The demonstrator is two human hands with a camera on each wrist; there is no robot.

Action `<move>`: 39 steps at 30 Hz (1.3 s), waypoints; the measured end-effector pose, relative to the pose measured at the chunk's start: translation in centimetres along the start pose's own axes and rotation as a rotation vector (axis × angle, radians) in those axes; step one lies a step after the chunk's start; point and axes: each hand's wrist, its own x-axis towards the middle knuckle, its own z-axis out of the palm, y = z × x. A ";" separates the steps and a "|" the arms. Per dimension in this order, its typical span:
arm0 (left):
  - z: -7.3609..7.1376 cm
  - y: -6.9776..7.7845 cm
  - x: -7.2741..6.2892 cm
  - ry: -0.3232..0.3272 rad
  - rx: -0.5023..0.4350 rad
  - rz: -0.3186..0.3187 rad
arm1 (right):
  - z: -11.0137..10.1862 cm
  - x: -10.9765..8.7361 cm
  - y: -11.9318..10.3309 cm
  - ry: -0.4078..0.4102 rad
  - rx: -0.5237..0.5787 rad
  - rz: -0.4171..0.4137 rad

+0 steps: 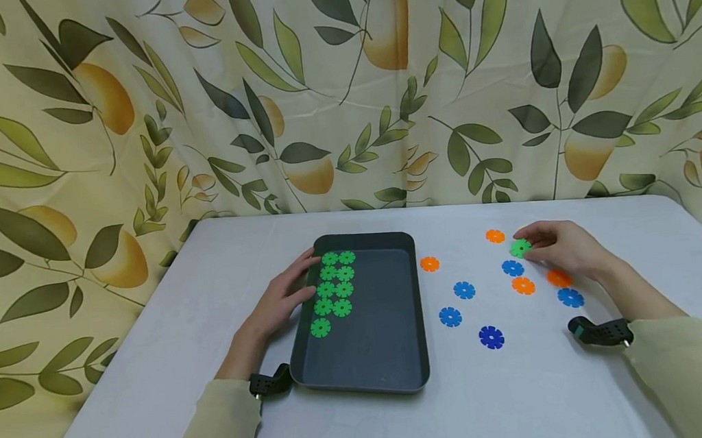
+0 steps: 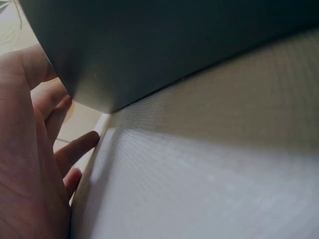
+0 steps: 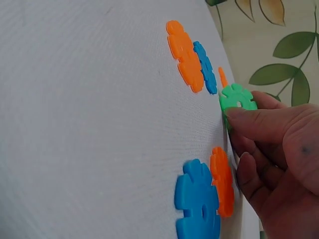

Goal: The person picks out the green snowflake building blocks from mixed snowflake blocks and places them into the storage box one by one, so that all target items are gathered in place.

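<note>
My right hand (image 1: 565, 247) pinches a green notched plastic disc (image 1: 520, 247) between thumb and fingers, over the right part of the table. In the right wrist view the green disc (image 3: 237, 97) stands tilted at the thumb tip. My left hand (image 1: 273, 301) is at the left side of a dark grey rectangular tray (image 1: 380, 354), its fingers touching the rim. The left wrist view shows the tray's outer wall (image 2: 174, 45) with the left hand (image 2: 30, 139) beside it, fingers spread. Along the tray's left side lie several green discs (image 1: 342, 308) in two columns.
Around the right hand lie several loose discs: orange ones (image 1: 523, 285), light blue ones (image 1: 450, 317) and one dark blue one (image 1: 492, 337). A white cloth (image 1: 355, 432) covers the table. Behind it hangs a leaf-patterned curtain (image 1: 344, 137).
</note>
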 end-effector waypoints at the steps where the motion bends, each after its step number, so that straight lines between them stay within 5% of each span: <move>1: 0.0 0.0 0.0 0.000 0.000 0.000 | 0.0 0.0 -0.1 -0.001 -0.002 -0.003; 12: 0.1 0.1 0.0 0.000 -0.001 -0.010 | -0.2 -0.2 -0.3 -0.018 0.023 0.002; 22: 0.6 -4.1 0.5 0.018 0.010 0.002 | -0.8 -1.0 -0.9 -0.056 0.185 0.053; 39: 0.3 -4.5 0.5 0.012 0.024 0.033 | 0.0 -1.3 -4.8 -0.117 0.399 0.047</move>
